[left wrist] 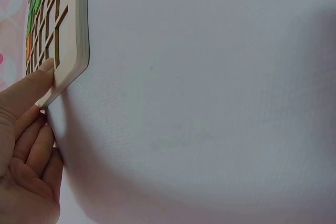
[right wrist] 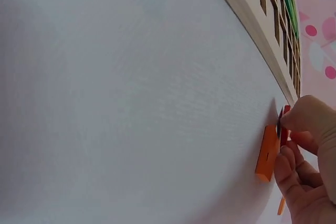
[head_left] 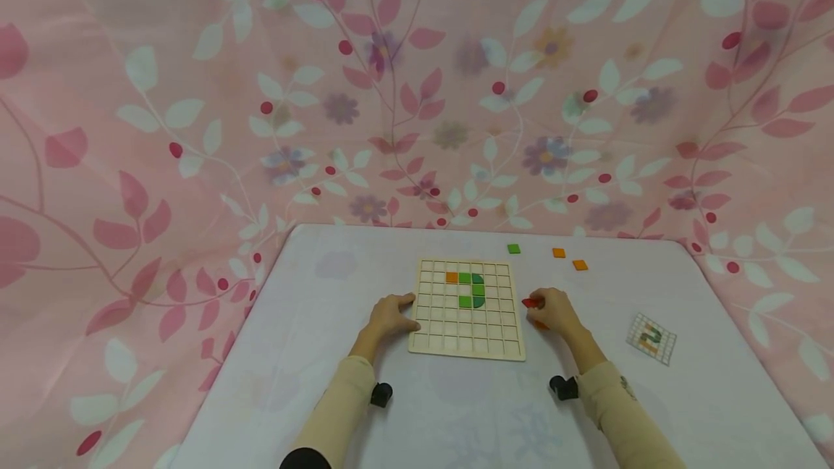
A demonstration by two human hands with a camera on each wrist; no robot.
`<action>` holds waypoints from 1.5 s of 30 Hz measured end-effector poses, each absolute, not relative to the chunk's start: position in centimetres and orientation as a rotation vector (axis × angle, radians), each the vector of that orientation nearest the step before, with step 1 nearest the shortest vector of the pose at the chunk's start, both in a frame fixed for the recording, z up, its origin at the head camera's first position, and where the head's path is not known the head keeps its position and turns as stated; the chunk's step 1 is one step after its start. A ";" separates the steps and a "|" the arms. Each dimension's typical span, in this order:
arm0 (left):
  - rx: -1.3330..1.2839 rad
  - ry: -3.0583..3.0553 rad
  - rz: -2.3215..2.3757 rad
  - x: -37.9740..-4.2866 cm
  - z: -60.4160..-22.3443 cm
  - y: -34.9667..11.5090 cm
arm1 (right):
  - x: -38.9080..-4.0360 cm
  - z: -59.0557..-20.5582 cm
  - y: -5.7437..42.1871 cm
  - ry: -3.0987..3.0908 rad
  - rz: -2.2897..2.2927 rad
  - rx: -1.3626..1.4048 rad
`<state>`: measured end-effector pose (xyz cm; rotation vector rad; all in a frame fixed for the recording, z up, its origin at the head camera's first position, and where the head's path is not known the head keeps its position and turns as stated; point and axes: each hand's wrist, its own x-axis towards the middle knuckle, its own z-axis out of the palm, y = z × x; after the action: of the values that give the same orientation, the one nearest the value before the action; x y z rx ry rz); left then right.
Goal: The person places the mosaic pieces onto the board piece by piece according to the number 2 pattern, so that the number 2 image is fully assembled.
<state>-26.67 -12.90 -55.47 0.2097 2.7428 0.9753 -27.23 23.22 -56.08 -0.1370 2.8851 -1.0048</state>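
Observation:
A wooden grid board (head_left: 433, 339) lies on the white table. Green squares, an orange square and dark green rounded tiles (head_left: 478, 302) sit in its upper cells. My left hand (head_left: 389, 315) holds the board's left edge, thumb (left wrist: 32, 87) on the rim and the other fingers curled beside it. To the right of the board, my right hand (head_left: 552, 310) pinches a small red tile (head_left: 531, 303) between thumb and fingertips. An orange piece (right wrist: 266, 153) is close beside those fingers, partly hidden by the hand in the head view.
Near the far table edge lie a loose green tile (head_left: 514, 249) and two orange tiles (head_left: 559, 253). A pattern card (head_left: 652, 339) with a coloured figure on a grid lies at the right. Floral pink cloth (head_left: 417, 129) hangs behind the table.

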 end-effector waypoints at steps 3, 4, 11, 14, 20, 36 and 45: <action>0.209 2.745 0.975 -26.7 -55.4 -12.9 | -27.4 -55.8 22.6 2.892 -1.111 -0.182; 0.209 2.745 0.980 -26.7 -55.4 -12.9 | -27.4 -55.7 22.2 2.889 -1.151 -0.211; 0.243 2.750 0.999 -26.8 -55.6 -13.0 | -27.8 -54.8 18.7 2.833 -1.295 -0.350; 0.240 2.751 1.001 -26.9 -55.8 -13.0 | -28.0 -55.0 16.9 2.810 -1.313 -0.435; 0.243 2.737 1.016 -26.9 -55.8 -12.9 | -28.3 -55.1 13.6 2.812 -1.265 -0.626; 0.228 2.716 1.023 -26.8 -55.8 -13.0 | -29.3 -56.1 9.9 2.759 -1.023 -0.857; 0.211 2.721 1.018 -26.8 -55.6 -13.1 | -29.2 -56.3 10.1 2.833 -0.913 -1.042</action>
<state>-26.80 -13.05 -55.64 0.2106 2.7206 1.0180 -29.15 10.10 -56.33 -1.0422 2.8330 -0.9129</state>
